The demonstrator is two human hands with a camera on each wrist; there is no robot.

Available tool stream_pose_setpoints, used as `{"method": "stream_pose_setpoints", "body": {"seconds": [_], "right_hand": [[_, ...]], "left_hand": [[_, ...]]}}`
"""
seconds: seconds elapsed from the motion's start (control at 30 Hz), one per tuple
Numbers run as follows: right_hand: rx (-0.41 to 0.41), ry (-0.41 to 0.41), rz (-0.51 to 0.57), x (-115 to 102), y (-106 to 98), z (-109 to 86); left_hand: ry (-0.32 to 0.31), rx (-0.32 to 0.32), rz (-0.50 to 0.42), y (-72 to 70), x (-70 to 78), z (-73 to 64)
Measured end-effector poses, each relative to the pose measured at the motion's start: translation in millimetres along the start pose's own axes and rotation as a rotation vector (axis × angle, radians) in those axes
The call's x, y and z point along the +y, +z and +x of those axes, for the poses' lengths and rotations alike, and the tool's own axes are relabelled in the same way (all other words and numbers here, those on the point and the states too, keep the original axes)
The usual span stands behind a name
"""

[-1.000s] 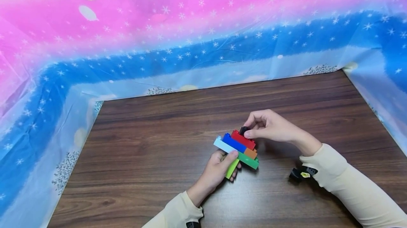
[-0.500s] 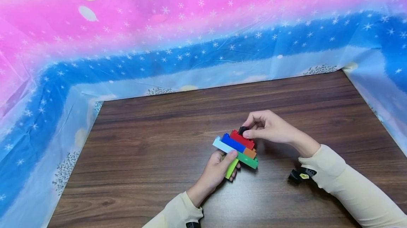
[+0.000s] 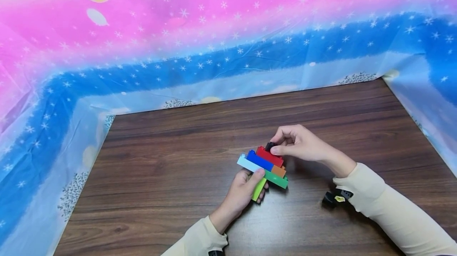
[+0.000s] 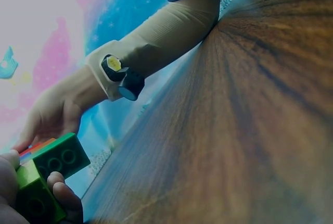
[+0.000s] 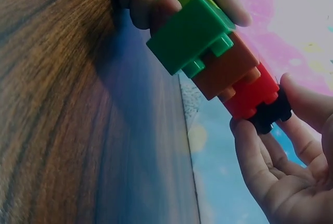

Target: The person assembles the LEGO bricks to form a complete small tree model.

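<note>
My left hand (image 3: 240,190) grips the lime green brick (image 3: 258,190) at the base of a stepped stack of toy building bricks, its thumb lying over the row above. That row has a light blue brick (image 3: 248,163) and a green brick (image 3: 276,179). Over it come a blue brick (image 3: 260,160) and an orange brick (image 3: 279,171), then a red brick (image 3: 269,156). At the top, a black brick (image 5: 272,110) is pinched between thumb and fingers of my right hand (image 3: 298,143), right against the red brick's studs. The left wrist view shows the green brick's (image 4: 65,156) hollow underside.
The stack is held above a dark wood-grain table (image 3: 171,160). A pink and blue snowflake-patterned cloth (image 3: 214,49) hangs along the table's back and sides. A black wrist camera (image 3: 330,199) juts from the right sleeve (image 3: 371,192), low beside the table surface.
Both hands and the stack have shifted very slightly left in the head view, along with a small camera movement. The grips on the lime green and black bricks stay the same.
</note>
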State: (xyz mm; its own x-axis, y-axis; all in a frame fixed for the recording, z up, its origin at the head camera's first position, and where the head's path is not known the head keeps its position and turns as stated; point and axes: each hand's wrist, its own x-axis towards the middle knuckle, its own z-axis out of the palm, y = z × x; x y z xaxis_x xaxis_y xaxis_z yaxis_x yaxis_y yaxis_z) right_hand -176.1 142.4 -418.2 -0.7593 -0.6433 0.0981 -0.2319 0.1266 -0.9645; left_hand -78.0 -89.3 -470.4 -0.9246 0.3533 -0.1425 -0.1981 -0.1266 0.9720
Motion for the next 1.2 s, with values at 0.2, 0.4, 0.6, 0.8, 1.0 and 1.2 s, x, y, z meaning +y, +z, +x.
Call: {"method": "stream_pose_setpoints", "body": {"seconds": [0.2, 0.4, 0.6, 0.8, 1.0, 1.2], "right_hand": [[-0.025, 0.032, 0.021, 2.8, -4.3, 0.8], [-0.01, 0.022, 0.026, 2.6, -1.4, 0.3], [0.027, -0.01, -0.028, -3.6, 4.1, -0.6], [0.031, -0.024, -0.044, -7.7, 3.8, 0.0], [0.018, 0.007, 0.039, 1.8, 2.8, 1.8], [0.04, 0.01, 0.073, 5.9, 5.7, 1.1]], "left_hand": [[-0.002, -0.004, 0.007, 0.6, 0.7, -0.3], [-0.004, 0.004, 0.003, 1.0, 0.5, -0.8], [0.013, -0.001, 0.005, 0.9, 1.2, -0.4], [0.007, -0.007, 0.011, -0.6, 1.8, -0.6], [-0.015, 0.031, -0.005, 0.7, 1.6, -1.7], [-0.008, 0.049, -0.009, 1.8, 0.2, -2.2]]}}
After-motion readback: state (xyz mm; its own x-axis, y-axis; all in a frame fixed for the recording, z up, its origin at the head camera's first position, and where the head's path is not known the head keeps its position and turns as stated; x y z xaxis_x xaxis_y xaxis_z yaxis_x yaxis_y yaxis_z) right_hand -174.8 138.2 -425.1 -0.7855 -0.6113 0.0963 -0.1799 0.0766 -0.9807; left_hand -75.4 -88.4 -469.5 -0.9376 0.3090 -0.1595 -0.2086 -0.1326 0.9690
